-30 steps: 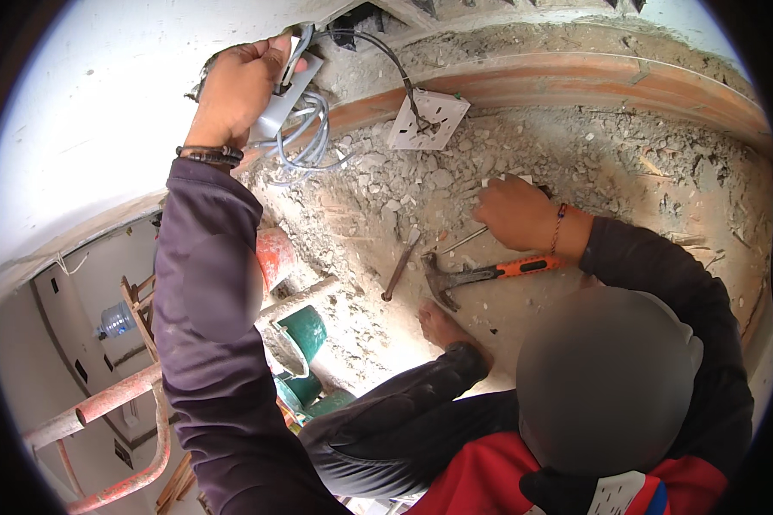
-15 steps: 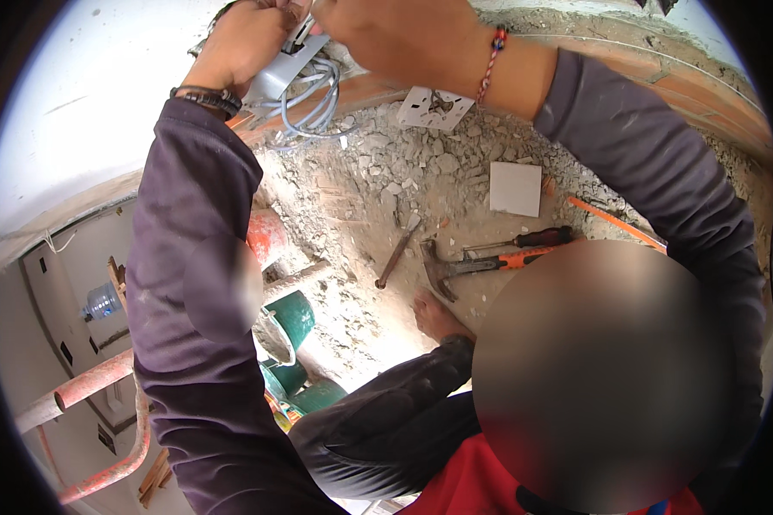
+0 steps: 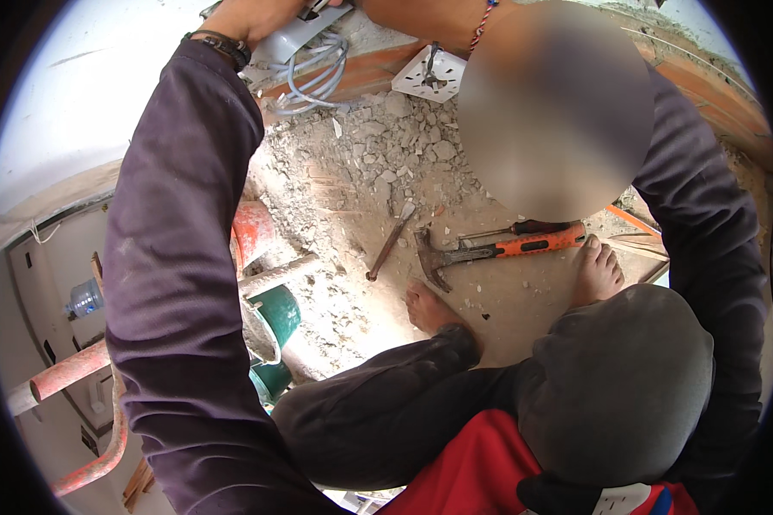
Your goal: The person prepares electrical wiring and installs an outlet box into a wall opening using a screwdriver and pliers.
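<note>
My left hand (image 3: 253, 19) is at the top edge beside a grey metal plate (image 3: 288, 34) on the wall; its fingertips are mostly cut off. Alongside it my right hand (image 3: 395, 14) also reaches up, fingers out of frame. A loose coil of grey cable (image 3: 305, 107) hangs below the plate. To its right, a white slotted plate (image 3: 412, 79) with dark wires rests against the brick. Lower down lie an orange-handled claw hammer (image 3: 528, 243), a screwdriver (image 3: 532, 227) and a rusty chisel (image 3: 391, 240).
Concrete rubble (image 3: 404, 146) covers the ledge where my bare feet (image 3: 597, 275) are. At left are a red bucket (image 3: 253, 232), green buckets (image 3: 279, 313) and a red metal frame (image 3: 64, 373), with a lower room and a water bottle (image 3: 84, 299) beyond.
My right hand has moved from the floor beside the tools up next to my left hand. The view has shifted, so both hands now sit partly beyond the top edge.
</note>
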### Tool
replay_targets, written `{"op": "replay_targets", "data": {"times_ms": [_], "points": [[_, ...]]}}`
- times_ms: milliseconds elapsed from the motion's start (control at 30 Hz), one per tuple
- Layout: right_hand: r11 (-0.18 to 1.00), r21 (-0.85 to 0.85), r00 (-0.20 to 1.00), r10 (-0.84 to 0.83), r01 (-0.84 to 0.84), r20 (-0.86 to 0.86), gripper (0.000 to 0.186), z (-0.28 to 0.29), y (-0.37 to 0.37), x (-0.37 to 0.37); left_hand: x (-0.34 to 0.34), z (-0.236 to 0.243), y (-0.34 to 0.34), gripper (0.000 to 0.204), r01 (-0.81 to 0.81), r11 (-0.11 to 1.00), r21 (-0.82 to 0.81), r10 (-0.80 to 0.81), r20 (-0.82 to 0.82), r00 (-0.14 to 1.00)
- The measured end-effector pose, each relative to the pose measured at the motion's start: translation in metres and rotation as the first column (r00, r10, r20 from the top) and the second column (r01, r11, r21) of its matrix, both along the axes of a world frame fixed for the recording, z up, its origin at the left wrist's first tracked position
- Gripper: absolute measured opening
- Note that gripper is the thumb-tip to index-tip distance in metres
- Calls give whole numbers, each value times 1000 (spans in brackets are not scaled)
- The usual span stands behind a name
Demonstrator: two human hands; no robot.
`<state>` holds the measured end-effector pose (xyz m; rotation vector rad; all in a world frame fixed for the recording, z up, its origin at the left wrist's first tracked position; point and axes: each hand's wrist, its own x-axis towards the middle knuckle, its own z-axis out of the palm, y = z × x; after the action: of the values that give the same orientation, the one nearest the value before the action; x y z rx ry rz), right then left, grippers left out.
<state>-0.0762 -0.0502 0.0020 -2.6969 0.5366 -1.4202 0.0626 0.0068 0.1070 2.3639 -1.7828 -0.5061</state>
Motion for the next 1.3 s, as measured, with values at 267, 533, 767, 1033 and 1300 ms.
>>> {"op": "replay_targets", "data": {"times_ms": [267, 533, 767, 1033, 1300], "points": [[905, 299, 926, 204, -302, 318, 11, -4, 37, 3, 19, 8, 1, 21, 22, 995, 99, -21, -19, 1000], [791, 553, 889, -27, -260, 457, 11, -15, 32, 22, 37, 5, 16, 27, 297, 955, 6, -283, -281, 917], [976, 156, 988, 139, -149, 69, 12, 30, 25, 12, 20, 11, 58, 60, 528, 829, -182, -467, 292, 835], [996, 9, 923, 90, -94, -373, 17, 63, 14, 28, 44, 23, 67, 55, 451, 848, -280, -455, 54, 889], [987, 9, 878, 144, -158, -457, 16, 71, 13, 32, 63, 26, 74, 52, 442, 843, -307, -476, -43, 878]]}}
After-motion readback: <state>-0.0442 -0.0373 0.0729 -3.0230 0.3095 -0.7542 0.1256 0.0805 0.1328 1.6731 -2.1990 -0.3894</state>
